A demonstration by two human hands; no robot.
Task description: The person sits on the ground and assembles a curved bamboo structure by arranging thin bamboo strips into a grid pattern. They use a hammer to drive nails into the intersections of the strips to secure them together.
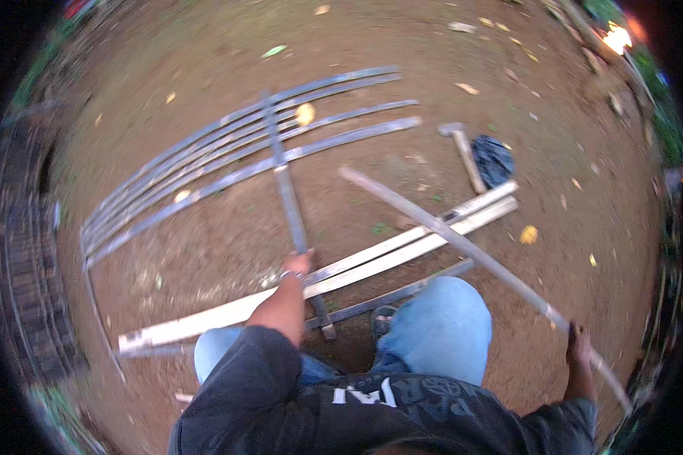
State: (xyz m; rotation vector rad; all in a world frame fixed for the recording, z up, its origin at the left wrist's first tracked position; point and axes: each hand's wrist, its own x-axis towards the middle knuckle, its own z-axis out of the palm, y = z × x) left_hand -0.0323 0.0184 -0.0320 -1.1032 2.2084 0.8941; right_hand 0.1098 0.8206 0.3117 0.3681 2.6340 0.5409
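Observation:
My right hand [579, 345], out to the right, is closed round a long thin grey-brown pole [502, 274]. The pole slants up and left, crossing above two pale wooden strips [402, 258]. In front of me my left hand [297, 263] is closed on a grey crossbar [290, 201], just beyond the strips. This crossbar belongs to a frame of several long, weathered grey slats [341, 142] lying on the ground. The pale strips lie across the frame's near end, over a grey near rail [402, 294].
A hammer [467, 158] lies to the right of the slats, beside a crumpled black plastic bag [493, 161]. Fallen leaves dot the brown dirt ground [205, 91]. Logs [584, 42] and a bright glow [617, 38] are at the far right; dark stacked material [34, 265] borders the left.

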